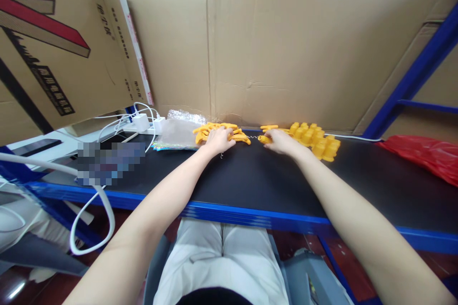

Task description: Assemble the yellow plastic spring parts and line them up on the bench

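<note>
My left hand (219, 140) rests with curled fingers on a pile of yellow curved plastic pieces (243, 139) near the cardboard wall. Its fingertips close on one of them, though the hand partly hides the grip. My right hand (281, 142) pinches a yellow round-ended piece (265, 139) just above the black tabletop. Behind and right of that hand stand several yellow cup-like pieces (315, 138) in a cluster. A thin yellow stick-like piece (269, 127) lies behind my right fingers. Between the hands is a small coiled spring (253, 137).
Clear plastic bags (179, 133) lie left of the pile, beside white chargers and cables (141, 123). A red plastic bag (422, 155) sits at the right. Cardboard (286, 52) walls off the back. The blue table edge (250, 215) runs before my lap.
</note>
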Action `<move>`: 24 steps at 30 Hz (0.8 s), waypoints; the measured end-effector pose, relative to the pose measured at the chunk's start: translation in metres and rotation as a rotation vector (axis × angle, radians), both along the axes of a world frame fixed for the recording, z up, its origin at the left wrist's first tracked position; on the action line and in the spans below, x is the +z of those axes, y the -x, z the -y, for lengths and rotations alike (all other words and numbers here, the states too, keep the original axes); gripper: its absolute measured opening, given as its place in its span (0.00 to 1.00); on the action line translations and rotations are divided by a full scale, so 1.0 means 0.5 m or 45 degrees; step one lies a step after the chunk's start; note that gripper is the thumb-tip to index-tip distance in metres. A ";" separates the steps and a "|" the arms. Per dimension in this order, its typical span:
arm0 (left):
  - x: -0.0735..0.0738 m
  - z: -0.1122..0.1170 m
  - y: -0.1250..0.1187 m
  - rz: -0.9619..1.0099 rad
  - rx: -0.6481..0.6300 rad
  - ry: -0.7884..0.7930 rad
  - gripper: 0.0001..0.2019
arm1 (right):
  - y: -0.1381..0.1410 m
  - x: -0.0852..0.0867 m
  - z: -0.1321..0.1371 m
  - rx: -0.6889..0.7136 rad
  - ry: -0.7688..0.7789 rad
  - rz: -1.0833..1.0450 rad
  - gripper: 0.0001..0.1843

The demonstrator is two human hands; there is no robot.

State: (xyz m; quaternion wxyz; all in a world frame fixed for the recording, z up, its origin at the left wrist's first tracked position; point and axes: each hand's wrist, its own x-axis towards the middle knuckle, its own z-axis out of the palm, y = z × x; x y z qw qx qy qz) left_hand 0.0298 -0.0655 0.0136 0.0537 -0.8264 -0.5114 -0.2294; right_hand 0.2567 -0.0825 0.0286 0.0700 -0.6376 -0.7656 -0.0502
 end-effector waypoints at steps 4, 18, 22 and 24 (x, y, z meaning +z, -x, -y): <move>0.000 -0.001 0.002 0.002 0.005 0.017 0.13 | 0.000 0.002 0.004 -0.015 -0.022 0.019 0.10; -0.007 -0.008 0.003 0.035 -0.013 0.019 0.15 | -0.004 -0.014 -0.004 -0.011 -0.047 0.132 0.12; -0.008 -0.006 0.001 0.051 -0.018 0.015 0.15 | 0.002 -0.014 -0.003 0.038 -0.100 0.093 0.14; -0.008 -0.005 0.000 0.063 -0.034 0.017 0.15 | 0.010 -0.014 -0.002 0.125 -0.111 0.001 0.15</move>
